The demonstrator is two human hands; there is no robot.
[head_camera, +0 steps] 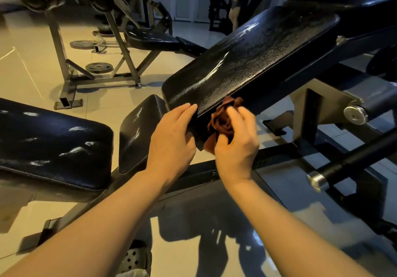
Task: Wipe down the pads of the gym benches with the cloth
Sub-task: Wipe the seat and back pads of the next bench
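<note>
The cloth is a small brown-red rag, bunched into soft folds against the near side edge of the inclined pad, just below its lower corner. The right hand grasps it with curled fingers and thumb, pressing the wad to the pad's side. The left hand lies just beside the cloth on the same lower corner, fingers straight on top of the edge and thumb tucked beneath, apparently steadying the pad. Judging by its crumpled look, the cloth is light, limp and easily wadded, so it likely works best gathered in the palm, as it is now, with fingertips driving it along the surface. The pad looks like firm, pebbled vinyl with a glossy sheen, probably slick under a damp rag; whether the cloth is wet cannot be told. Much of the cloth is hidden behind the right fingers, and the pad's underside and far end are out of sight. Left of the inclined pad lie a small seat pad and a flat bench pad; whether either has been wiped cannot be made out.
</note>
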